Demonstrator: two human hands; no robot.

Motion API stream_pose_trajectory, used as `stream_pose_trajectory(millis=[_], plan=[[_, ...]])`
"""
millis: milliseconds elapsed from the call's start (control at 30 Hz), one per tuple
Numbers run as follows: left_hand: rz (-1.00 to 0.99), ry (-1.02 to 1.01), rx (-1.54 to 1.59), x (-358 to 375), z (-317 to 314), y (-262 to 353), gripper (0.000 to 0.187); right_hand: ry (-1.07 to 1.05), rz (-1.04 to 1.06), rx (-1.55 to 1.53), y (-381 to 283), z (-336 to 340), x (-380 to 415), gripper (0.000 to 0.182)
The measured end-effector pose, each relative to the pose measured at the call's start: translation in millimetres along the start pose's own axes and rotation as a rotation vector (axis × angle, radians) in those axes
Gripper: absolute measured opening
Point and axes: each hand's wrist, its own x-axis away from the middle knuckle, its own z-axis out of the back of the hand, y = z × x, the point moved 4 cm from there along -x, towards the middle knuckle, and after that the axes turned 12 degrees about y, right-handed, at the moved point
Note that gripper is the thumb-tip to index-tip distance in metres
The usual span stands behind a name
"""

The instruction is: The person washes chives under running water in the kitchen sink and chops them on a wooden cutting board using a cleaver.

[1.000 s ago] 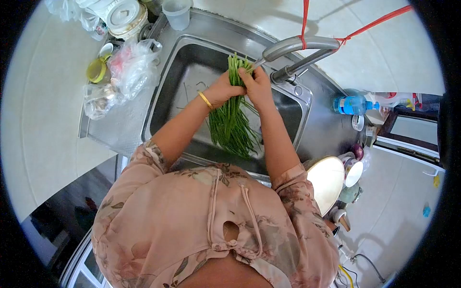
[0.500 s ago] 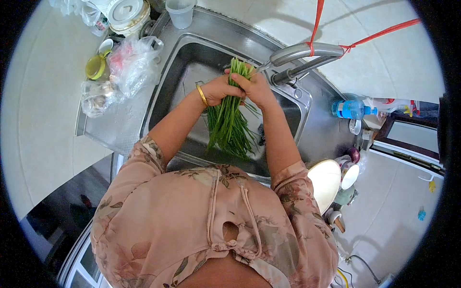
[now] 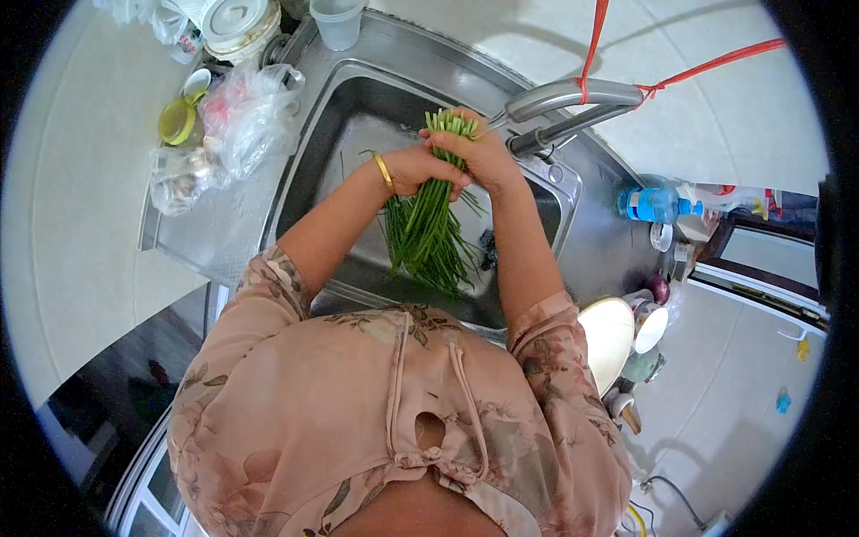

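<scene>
A bunch of long green chives (image 3: 429,242) hangs over the sink (image 3: 313,161), pale cut ends up and leaf tips down in the basin. Both of my hands are closed around its upper part. My left hand (image 3: 424,170), with a gold bracelet (image 3: 384,174) at the wrist, grips the stems from the left, just below the other hand. My right hand (image 3: 485,157) wraps the bunch near the cut ends, thumb across the front. Beside it the steel faucet (image 3: 555,97) points its spout at the bunch. The fingers behind the stems are partly hidden.
Plastic bags (image 3: 246,121), a yellow-green container (image 3: 179,123) and a clear tub (image 3: 338,22) stand at the left and back. Red cords (image 3: 707,63) hold the faucet. A blue bottle (image 3: 653,205) and a pale round bowl or lid (image 3: 606,345) are at the right. Dark scraps (image 3: 488,249) lie in the basin.
Both hands have shifted slightly with the chives, and the cut ends now fan out a little more. My left hand has moved a bit to the right along the stems.
</scene>
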Motion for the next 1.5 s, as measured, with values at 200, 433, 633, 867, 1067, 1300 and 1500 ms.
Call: stream_pose_trajectory(millis=[200, 433, 633, 867, 1067, 1300, 1500], plan=[[-0.119, 0.364, 0.215, -24, 21, 8, 0.019, 0.333, 0.058, -0.194, 21, 10, -9, 0.036], [-0.321, 0.493, 0.331, -27, 16, 23, 0.020, 0.469, 0.214, 0.426, 40, 12, 19, 0.042], [-0.289, 0.294, 0.332, -18, 2, 9, 0.032, 0.333, -0.086, 0.113, 45, 35, 43, 0.041], [-0.185, -0.105, 0.451, -17, -13, -3, 0.029, 0.095, -0.296, -0.285, 68, 30, 61, 0.046], [-0.203, 0.201, 0.158, -20, 17, -6, 0.025, 0.291, 0.065, 0.386, 53, 53, 35, 0.053], [-0.187, 0.182, 0.170, -6, 5, 1, 0.029, 0.180, 0.174, -0.007, 3, 17, 19, 0.056], [-0.060, 0.058, 0.139, -1, 7, -12, 0.031, 0.155, 0.226, 0.519, -13, 2, -1, 0.032]])
